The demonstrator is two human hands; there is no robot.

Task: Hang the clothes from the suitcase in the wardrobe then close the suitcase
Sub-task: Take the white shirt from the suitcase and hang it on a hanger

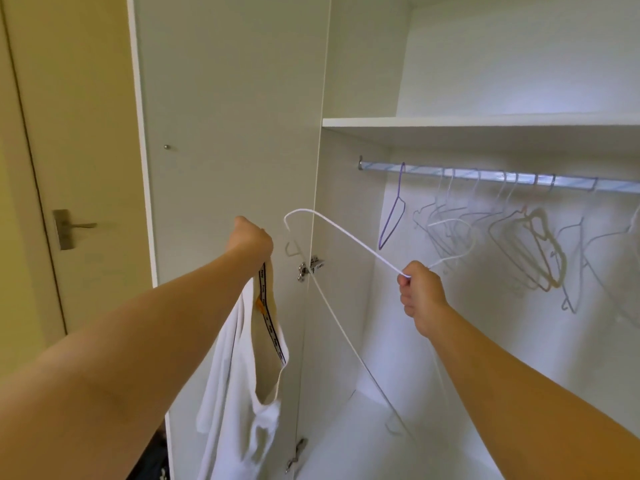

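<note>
Open white wardrobe (346, 202), its door (225, 133) swung left, shelf (485, 121) above a rail (433, 171) that carries a bunch of empty hangers (450, 230). Room door (69, 150) at far left.

Left hand (251, 237) is fisted round the neckline of a white garment (235, 375), which hangs down in front of the wardrobe door, not yet on anything. Right hand (420, 292) pinches a white wire hanger (363, 245) between thumb and fingers, with the hook pointing left toward the garment.

Risks:
- The thin wire could twist in that pinch while being fed into the neck opening.
- The garment could slide off one shoulder if threaded unevenly.
- The hook could snag the door edge or hinge (310, 268), which sit close by.
- The crowded hangers on the rail may tangle when this one goes up.

Writing: black collar tape (272, 327) has repeated white lettering, possibly a brand name, too small to read. An orange tag (260, 304) is beside it, with no legible text.
</note>
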